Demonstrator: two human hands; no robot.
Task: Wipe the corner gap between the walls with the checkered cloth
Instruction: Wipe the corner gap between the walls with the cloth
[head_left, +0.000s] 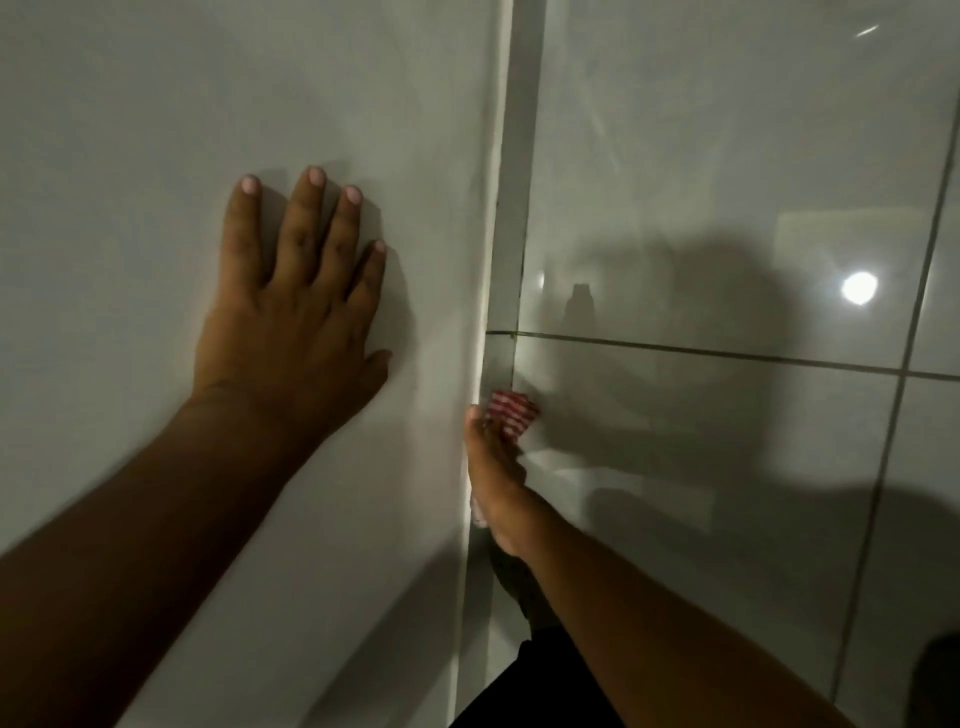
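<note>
Two hands: left (291, 306) flat, empty; right (496, 467) gripping bunched red-and-white checkered cloth (511, 410).

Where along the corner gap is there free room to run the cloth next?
Free: the gap above the horizontal grout line, beside the left hand. Crowded: just below that line, where the right hand presses the checkered cloth.

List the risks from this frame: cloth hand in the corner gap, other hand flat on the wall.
1. The cloth shows only as a small bunch past the right hand; it may ride the tile face and miss the gap.
2. The left hand is pressed flat on the smooth wall; leaning on it could let it slide.
3. The scene is dim, with a glare spot on the tile, so leftover dirt may go unseen.
</note>
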